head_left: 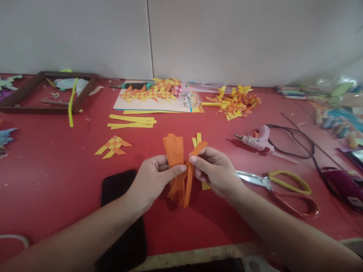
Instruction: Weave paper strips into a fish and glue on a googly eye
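Observation:
My left hand (154, 177) is closed around a bundle of orange paper strips (175, 151), held upright just above the red table. Beside it, my right hand (217, 168) pinches a bent orange paper strip (189, 183) between thumb and fingers; one end angles up to the right and the other hangs down. Yellow paper strips (206, 186) lie on the table beneath and behind my right hand, partly hidden by it. To the left rests a woven orange and yellow paper fish (114, 145). A dark phone-like slab (121, 241) lies under my left forearm.
Scissors (266, 183) and a pink glue gun (253, 140) with a black cord lie to the right. Further back are yellow strips (132, 121), a pile of paper scraps (236, 104) and several woven pieces (150, 93). A brown frame (42, 109) stands at the left.

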### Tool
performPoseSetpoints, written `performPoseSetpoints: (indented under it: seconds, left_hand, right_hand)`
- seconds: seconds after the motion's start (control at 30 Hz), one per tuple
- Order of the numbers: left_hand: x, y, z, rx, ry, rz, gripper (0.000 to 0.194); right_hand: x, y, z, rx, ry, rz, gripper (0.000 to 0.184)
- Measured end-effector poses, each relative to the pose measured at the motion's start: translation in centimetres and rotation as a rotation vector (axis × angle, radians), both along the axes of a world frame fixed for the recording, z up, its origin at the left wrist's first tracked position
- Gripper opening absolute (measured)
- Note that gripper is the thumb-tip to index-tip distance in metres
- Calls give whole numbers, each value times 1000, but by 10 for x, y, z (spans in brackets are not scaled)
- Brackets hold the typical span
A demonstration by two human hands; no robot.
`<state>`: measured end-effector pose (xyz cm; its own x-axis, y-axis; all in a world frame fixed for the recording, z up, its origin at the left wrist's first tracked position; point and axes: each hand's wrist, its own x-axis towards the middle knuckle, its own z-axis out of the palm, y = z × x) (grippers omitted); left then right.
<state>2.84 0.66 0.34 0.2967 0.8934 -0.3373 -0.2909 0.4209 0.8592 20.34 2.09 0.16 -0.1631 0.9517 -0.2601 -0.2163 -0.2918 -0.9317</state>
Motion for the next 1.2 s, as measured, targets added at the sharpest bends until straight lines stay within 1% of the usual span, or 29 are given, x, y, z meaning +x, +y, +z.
performPoseSetpoints:
  seconds: [0.07, 0.13, 0.2, 0.23, 0.37, 0.43, 0.5, 0.57, 0.63, 0.83, 0.93, 1.0, 1.07, 1.13, 1.2]
  left_hand:
    - [0, 0, 1, -6, 4, 6, 31]
    - [1, 0, 3, -2, 10, 15, 32]
    - [1, 0, 4, 9, 20, 17, 36]
    - [1, 0, 4, 15, 26, 19, 39]
    - [0, -1, 1, 49, 90, 16, 42]
    - [-2, 0, 0, 72, 151, 9, 40]
    - [-3, 0, -1, 95, 184, 1, 37]
    - [-4, 1, -2, 109, 173, -11, 34]
    - [-4, 1, -1, 111, 152, -17, 33]
    - [-3, -1, 1, 68, 147, -6, 39]
    - [-1, -1, 2, 62, 112, 9, 38]
    - [0, 1, 1, 64, 107, 64, 33]
    - [0, 4, -1, 47, 94, 184, 30]
    - [-1, 8, -2, 9, 35, 332, 26]
    - [-1, 12, -3, -39, -47, 450, 18]
  right_hand:
    - [1, 0, 3, -30, 71, 5, 42]
    - [1, 0, 6, -64, 109, 74, 42]
    - [2, 0, 7, -86, 98, 158, 39]
    - [1, 0, 7, -84, 77, 175, 37]
    - [0, 0, 3, -10, -6, 98, 35]
    - [0, 0, 1, 10, -26, 111, 36]
    - [1, 0, 0, 8, -56, 152, 35]
    - [2, -1, -1, 9, -104, 154, 34]
    - [3, -1, -2, 23, -137, 125, 38]
    - [2, 0, -2, 42, -172, 109, 40]
    - [2, 1, -3, 34, -154, 62, 39]
    - [1, 2, -3, 38, -106, 0, 38]
    - [0, 1, -1, 39, -63, -42, 38]
    - [-1, -1, 1, 22, -69, -18, 40]
    - [-3, -4, 3, 4, -130, 54, 40]
